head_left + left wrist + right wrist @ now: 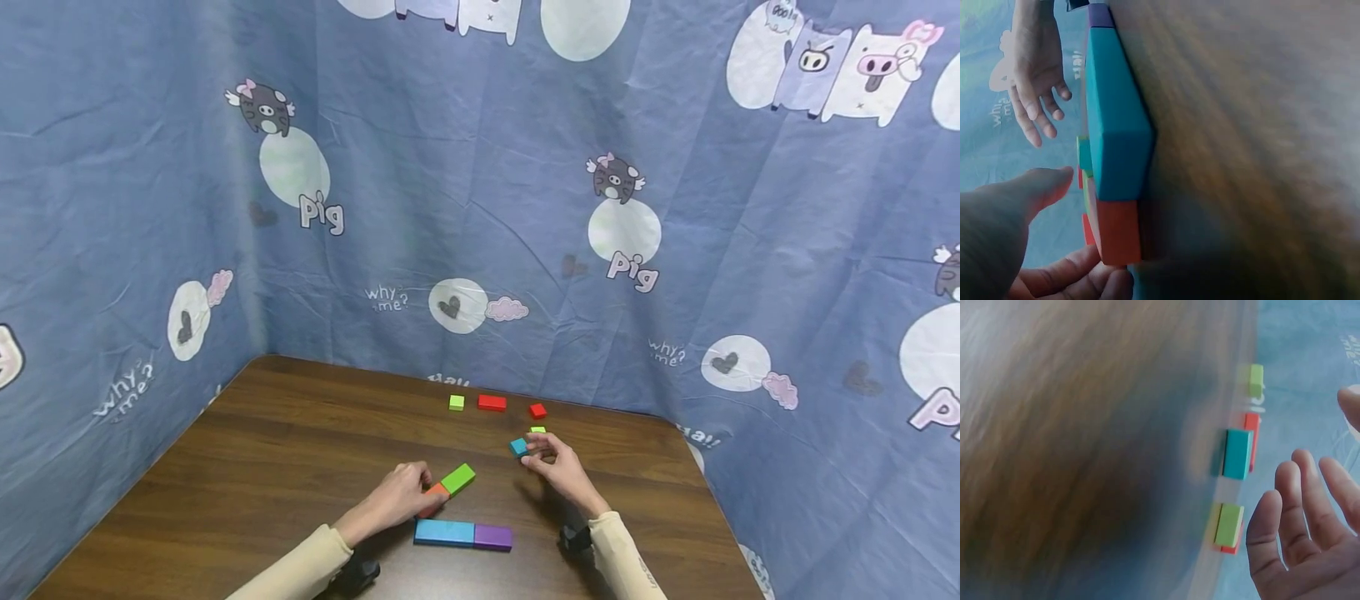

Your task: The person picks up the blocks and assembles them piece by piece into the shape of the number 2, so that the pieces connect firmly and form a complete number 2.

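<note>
On the worktop [225,467], the left hand [393,493] touches the orange block [1119,232] with its fingertips, thumb spread away from them, probably to steady it end to end with the green block [458,480]. The right hand [564,473] is loosely spread beside the small teal block [519,447], perhaps to place or take it. The orange block's long axis runs diagonally, far end rightward, just beyond the left-right row of blue block [444,532] and purple block [492,537].

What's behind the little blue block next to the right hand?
Behind the blue block are a lime block and a small red block to the right, and a long red block leftward. The right hand hides part of the lime one.
</note>
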`<state>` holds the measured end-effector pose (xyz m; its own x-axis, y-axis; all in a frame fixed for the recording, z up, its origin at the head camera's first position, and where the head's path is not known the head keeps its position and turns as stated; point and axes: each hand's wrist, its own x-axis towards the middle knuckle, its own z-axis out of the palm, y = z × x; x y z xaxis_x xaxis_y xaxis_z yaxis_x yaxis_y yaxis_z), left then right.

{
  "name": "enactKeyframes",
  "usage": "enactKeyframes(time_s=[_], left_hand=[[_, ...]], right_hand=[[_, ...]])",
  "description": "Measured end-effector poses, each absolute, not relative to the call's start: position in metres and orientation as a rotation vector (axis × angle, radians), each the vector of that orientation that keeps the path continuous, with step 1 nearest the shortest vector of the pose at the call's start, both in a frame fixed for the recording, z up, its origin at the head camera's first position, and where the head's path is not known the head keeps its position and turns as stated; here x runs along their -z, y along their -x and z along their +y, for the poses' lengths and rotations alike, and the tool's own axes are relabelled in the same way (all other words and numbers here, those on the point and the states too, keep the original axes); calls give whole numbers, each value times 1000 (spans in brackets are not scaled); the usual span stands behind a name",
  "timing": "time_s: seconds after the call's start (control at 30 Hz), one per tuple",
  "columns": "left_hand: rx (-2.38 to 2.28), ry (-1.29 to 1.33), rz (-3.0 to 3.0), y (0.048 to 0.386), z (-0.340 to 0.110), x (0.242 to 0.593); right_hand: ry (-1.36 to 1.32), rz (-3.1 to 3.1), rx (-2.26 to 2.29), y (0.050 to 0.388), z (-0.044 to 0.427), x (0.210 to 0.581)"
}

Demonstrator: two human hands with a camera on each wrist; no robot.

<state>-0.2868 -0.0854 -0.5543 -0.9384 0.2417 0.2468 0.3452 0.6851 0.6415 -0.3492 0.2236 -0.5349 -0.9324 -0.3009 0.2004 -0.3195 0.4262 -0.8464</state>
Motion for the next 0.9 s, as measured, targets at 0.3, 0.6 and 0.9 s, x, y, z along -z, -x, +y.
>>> enactKeyframes(time_s=[0.3,0.6,0.9], left_hand=[[1042,467,-2763,292,-74,556],[1061,466,-2747,295,-71,556],[1081,465,-2744,295,-68,558]], right_hand=[[-474,-2637,-1463,353,231,545],[-416,-2683,-1396,358,231,544],[-451,-2709,-1371,363,225,548]])
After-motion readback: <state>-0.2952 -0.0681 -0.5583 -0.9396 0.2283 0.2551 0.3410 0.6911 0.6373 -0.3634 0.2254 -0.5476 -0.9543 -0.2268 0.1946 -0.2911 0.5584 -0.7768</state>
